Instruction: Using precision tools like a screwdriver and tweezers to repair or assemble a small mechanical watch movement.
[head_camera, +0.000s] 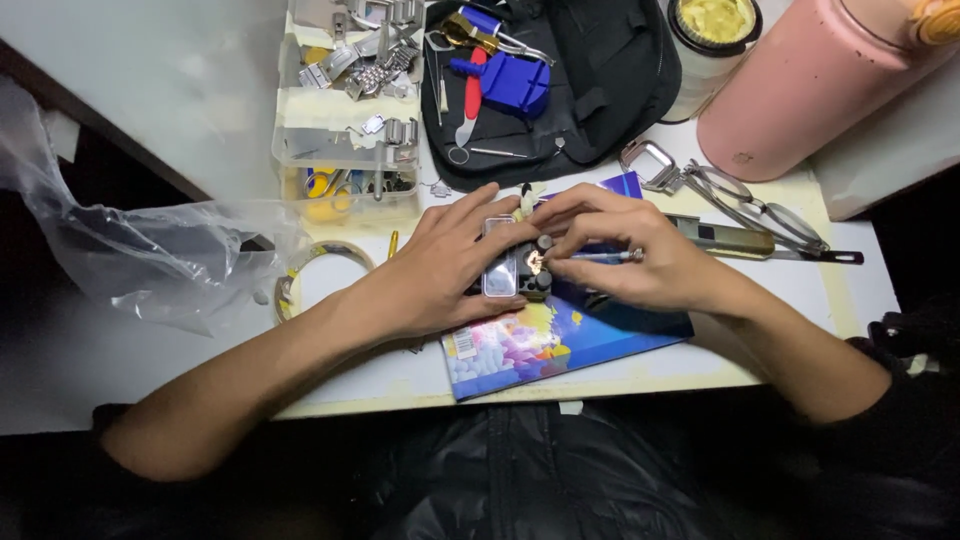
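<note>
- White worktop (180, 90), dimly lit, fills the upper and middle frame; your dark clothing lies along the bottom edge.
- Your left hand (440, 270), centre frame: fingers half curled, closed around a small clear-and-black block-shaped holder (505, 268), steadying it from its left side.
- Your right hand (630, 255), just right of centre: fingers pinched shut on a thin silvery pen-like tool (600, 257), its tip at a small round metal part (535, 263) seated in the holder. What the part is cannot be told at this size.
- Colourful glossy booklet with a blue cover (530, 345), lower centre: lies flat under the holder and both hands.
- Clear plastic compartment tray of metal watch-band links (350, 100), upper centre-left, just above your left hand.
- Open black fabric tool pouch (610, 70), top centre, holding a blue plastic tool block (515, 85) and a red-handled tool (475, 90).
- Pink cylindrical flask (810, 85), upper right, lying tilted.
- White jar with yellow contents (712, 40), top, between pouch and flask.
- Wire-framed spectacles (760, 210), right of your right hand, near the flask.
- Roll of clear tape (320, 270), left of your left wrist.
- Crumpled clear plastic bag (130, 240), left edge of frame.
</note>
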